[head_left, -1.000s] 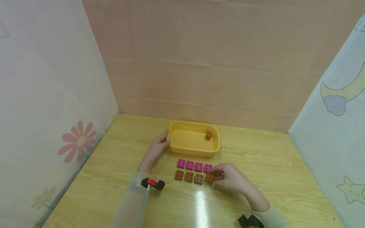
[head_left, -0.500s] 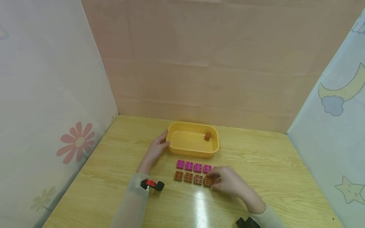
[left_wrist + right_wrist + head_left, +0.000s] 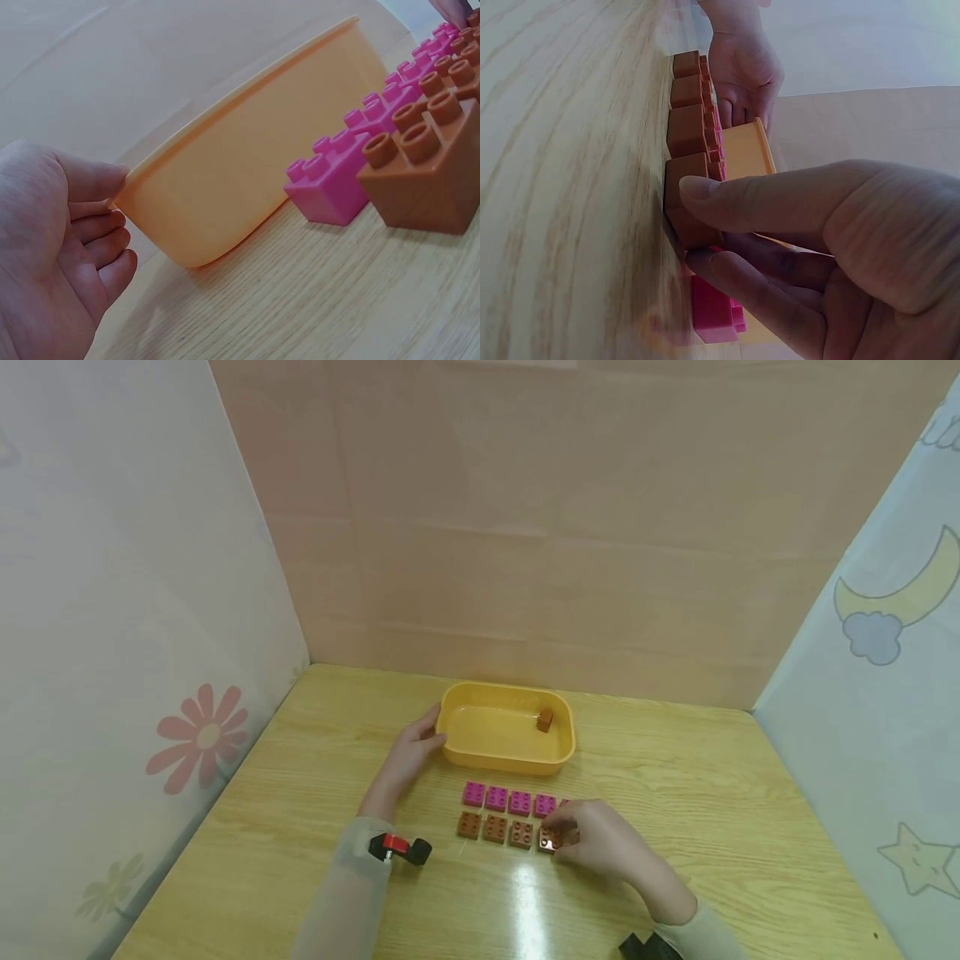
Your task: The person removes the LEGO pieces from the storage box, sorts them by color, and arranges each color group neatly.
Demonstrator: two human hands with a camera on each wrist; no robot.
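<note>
My left hand (image 3: 408,753) grips the left end of a yellow plastic bin (image 3: 502,762), thumb over its rim in the left wrist view. My right hand (image 3: 600,837) pinches a brown toy building brick (image 3: 676,193) between thumb and fingers. That brick is at the right end of a row of several brown bricks (image 3: 495,828), studs up. Behind them runs a parallel row of pink bricks (image 3: 497,798). The rightmost pink brick (image 3: 714,311) is mostly covered by my right hand in the head view.
One brown brick (image 3: 544,720) lies inside the bin near its right end. Pale patterned sheets stand left and right of the wooden table (image 3: 697,777), and a plain tan sheet (image 3: 510,527) rises behind it.
My right hand has brought the brown brick slightly toward me and left, into line with its row. A rightmost pink brick now shows behind that hand. My left hand stays at the bin.
</note>
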